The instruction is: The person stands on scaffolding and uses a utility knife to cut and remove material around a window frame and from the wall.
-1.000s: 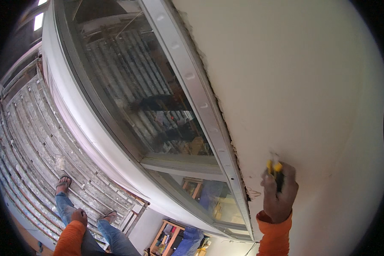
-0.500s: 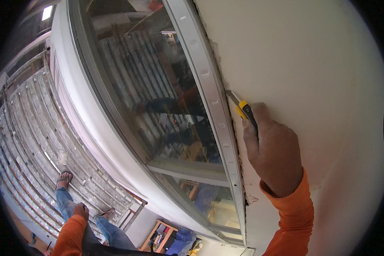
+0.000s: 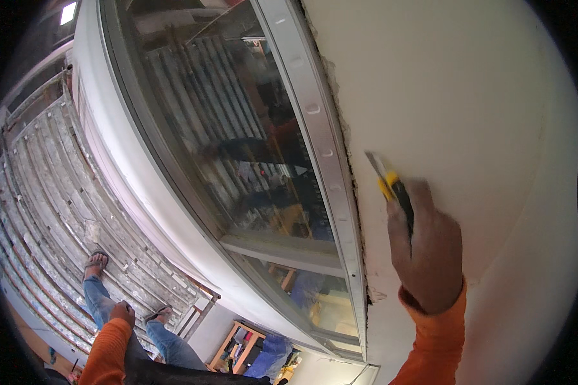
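in the head view, the person's right hand (image 3: 430,253) has its fingers wrapped around a utility knife (image 3: 400,200), which lies in front of the pale wall (image 3: 449,96), just beside the ragged edge (image 3: 351,168) along the metal window frame (image 3: 315,109). the bare blade (image 3: 376,165) points up and to the left; whether its tip touches the wall cannot be told.

the knife looks light and easy to steer with one hand. its black handle is probably stiff plastic and fairly sure in the grip, though dust on the palm could make it slip. the blade seems thin, springy along its length and brittle if twisted sideways. the sound place to hold it is the black body, where the hand has it, behind the yellow parts (image 3: 390,178) and well clear of the cutting edge.

the left hand (image 3: 122,312) rests near the jeans (image 3: 96,296), low in the view; its fingers look curled, but whether they grasp anything cannot be told.
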Demonstrator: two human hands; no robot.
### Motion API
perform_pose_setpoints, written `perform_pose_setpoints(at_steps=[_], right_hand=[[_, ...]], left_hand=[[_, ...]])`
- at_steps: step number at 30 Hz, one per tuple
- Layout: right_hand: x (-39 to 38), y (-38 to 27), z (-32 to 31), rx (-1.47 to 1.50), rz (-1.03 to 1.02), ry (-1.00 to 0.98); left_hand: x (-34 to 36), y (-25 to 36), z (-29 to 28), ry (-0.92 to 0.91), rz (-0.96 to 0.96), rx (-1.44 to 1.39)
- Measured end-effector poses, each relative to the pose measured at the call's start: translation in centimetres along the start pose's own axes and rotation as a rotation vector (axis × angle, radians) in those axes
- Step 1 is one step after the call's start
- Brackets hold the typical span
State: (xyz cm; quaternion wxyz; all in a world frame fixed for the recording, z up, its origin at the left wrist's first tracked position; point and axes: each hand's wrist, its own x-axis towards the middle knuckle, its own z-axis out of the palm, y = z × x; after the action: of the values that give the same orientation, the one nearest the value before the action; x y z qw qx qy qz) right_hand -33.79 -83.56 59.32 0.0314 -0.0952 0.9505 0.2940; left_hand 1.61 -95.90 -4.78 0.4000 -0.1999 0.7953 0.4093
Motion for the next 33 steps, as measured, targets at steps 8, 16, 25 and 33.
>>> perform_pose_setpoints(at_steps=[8,16,25,33], right_hand=[[1.0,-1.9,0.3,-0.196,-0.121,0.105],[-0.7,-0.9,-1.4,-0.097,0.007,-0.104],[0.3,0.0,0.6,-0.136,-0.153,0.047],[-5.0,2.8,-0.7,0.006,0.109,-0.182]], left_hand=[[0.9,-0.9,1.3,0.024,0.037,-0.057],[0.9,-1.6,0.5,0.010,-0.007,-0.078],[1.5,-0.9,-0.5,0.008,-0.018,-0.064],[1.8,-1.5,0.9,0.053,0.087,-0.028]])
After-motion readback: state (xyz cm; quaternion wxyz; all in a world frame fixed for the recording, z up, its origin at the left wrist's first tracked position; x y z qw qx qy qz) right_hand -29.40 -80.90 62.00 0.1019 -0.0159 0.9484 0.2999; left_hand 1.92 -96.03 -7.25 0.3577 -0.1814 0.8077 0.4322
